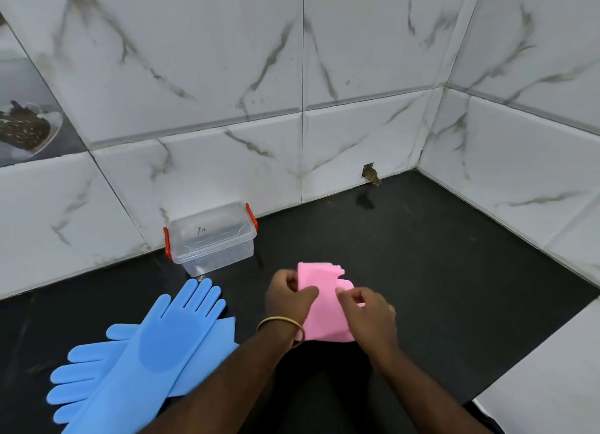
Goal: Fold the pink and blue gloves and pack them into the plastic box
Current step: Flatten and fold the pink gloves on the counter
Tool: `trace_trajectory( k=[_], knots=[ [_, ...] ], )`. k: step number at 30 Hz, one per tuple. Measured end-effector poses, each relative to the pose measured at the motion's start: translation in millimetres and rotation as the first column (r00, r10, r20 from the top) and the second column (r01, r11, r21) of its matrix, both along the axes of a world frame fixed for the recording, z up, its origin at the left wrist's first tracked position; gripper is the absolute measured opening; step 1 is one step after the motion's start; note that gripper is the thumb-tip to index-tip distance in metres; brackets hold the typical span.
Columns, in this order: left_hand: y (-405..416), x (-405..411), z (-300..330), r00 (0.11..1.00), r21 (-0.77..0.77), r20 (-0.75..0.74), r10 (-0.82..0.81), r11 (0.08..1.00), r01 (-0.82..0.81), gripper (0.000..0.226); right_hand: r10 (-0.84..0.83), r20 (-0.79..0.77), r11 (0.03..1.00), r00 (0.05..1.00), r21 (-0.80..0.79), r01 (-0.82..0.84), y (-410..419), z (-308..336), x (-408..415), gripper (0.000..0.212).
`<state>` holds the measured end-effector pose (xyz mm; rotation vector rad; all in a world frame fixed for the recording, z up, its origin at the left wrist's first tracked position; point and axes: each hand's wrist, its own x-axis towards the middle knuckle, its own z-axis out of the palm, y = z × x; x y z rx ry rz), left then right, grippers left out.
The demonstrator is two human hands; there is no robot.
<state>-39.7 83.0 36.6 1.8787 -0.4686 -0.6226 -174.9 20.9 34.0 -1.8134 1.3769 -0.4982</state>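
A folded pink glove [321, 307] is held just above the black counter between both hands. My left hand [287, 295] pinches its left edge, with a gold bangle on the wrist. My right hand [370, 313] grips its right side with thumb and fingers. Two blue gloves [146, 349] lie flat and crossed on the counter at the lower left, fingers pointing up and left. The clear plastic box [211, 238] with red side latches stands against the wall, behind and left of my hands; its lid is on, and I cannot tell what is inside.
The black counter [438, 271] runs into a corner of white marble-pattern wall tiles [357, 76]. A small hole [370, 175] is in the wall base at the back. A white surface [552, 368] sits at the lower right edge.
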Motion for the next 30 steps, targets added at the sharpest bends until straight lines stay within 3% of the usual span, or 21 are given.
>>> trace_trajectory(
  k=[3,5,8,10,12,13,14,16,17,18,19,21,22,23,25,28,30],
  knots=[
    [-14.2,-10.5,37.4,0.935,-0.076,0.333,-0.118,0.986,0.151,0.021,-0.067,0.322,0.906,0.944,0.415,-0.077,-13.7,44.0,4.2,0.056],
    [-21.9,-19.8,57.1,0.805,-0.057,0.556,-0.206,0.957,0.285,0.014,-0.06,0.437,0.787,0.897,0.574,-0.227,-30.2,66.6,5.2,0.074],
    [-27.5,-33.5,67.5,0.494,0.081,0.826,-0.272,0.924,0.374,0.016,-0.052,0.523,0.711,0.851,0.618,-0.336,-55.8,85.3,5.8,0.055],
    [-29.5,-39.0,64.7,0.333,0.123,0.907,-0.256,0.919,0.374,0.026,-0.057,0.507,0.716,0.86,0.622,-0.319,-70.7,88.2,6.2,0.036],
    [-29.6,-37.1,57.0,0.295,0.089,0.923,-0.246,0.885,0.457,0.028,-0.065,0.462,0.76,0.885,0.597,-0.256,-81.5,84.5,7.6,0.026],
    [-28.7,-35.3,51.4,0.336,0.056,0.908,-0.249,0.868,0.493,0.03,-0.066,0.451,0.782,0.89,0.577,-0.235,-85.3,82.2,7.9,0.023],
    [-27.1,-35.4,44.9,0.437,-0.011,0.866,-0.242,0.866,0.5,0.03,-0.062,0.447,0.798,0.892,0.559,-0.224,-88.6,79.6,8.2,0.021],
    [-23.6,-38.6,33.6,0.773,-0.194,0.623,-0.121,0.933,0.302,0.03,-0.056,0.443,0.818,0.895,0.535,-0.214,-94.1,74.0,8.3,0.021],
    [-23.7,-39.8,29.6,0.925,-0.216,0.379,-0.019,0.97,0.109,0.036,-0.058,0.442,0.82,0.895,0.533,-0.21,-96.5,71.4,8.5,0.022],
    [-24.8,-40.6,27.4,0.997,-0.125,0.058,0.057,0.991,-0.049,0.045,-0.063,0.443,0.817,0.894,0.538,-0.209,-99.0,68.4,8.2,0.023],
    [-27.6,-41.3,24.3,0.959,0.015,-0.264,0.099,0.995,-0.099,0.055,-0.064,0.448,0.807,0.892,0.549,-0.217,-103.4,65.9,7.2,0.023],
    [-29.8,-39.6,21.0,0.631,0.102,-0.771,0.089,0.995,-0.015,0.07,-0.069,0.469,0.784,0.881,0.571,-0.243,-108.9,61.0,6.6,0.023],
    [-31.8,-35.9,20.0,0.484,0.057,-0.873,0.062,0.998,-0.025,0.071,-0.077,0.483,0.768,0.872,0.586,-0.257,-112.2,58.3,6.3,0.023],
    [-35.2,-31.3,18.9,0.418,0.005,-0.908,0.035,0.997,-0.072,0.067,-0.086,0.495,0.748,0.864,0.605,-0.272,-115.5,56.0,6.0,0.022],
    [-44.3,-22.8,20.8,0.428,-0.066,-0.904,0.015,0.982,-0.175,0.049,-0.098,0.513,0.711,0.853,0.636,-0.3,-122.5,52.0,7.0,0.023],
    [-61.3,-9.1,32.2,0.553,-0.128,-0.831,0.059,0.947,-0.294,0.026,-0.08,0.57,0.68,0.818,0.631,-0.374,-136.2,51.4,16.0,0.025],
    [-71.2,3.7,36.4,0.658,-0.212,-0.748,0.09,0.907,-0.365,0.027,-0.061,0.631,0.669,0.774,0.601,-0.437,-148.6,52.8,24.7,0.026]
  ],
)
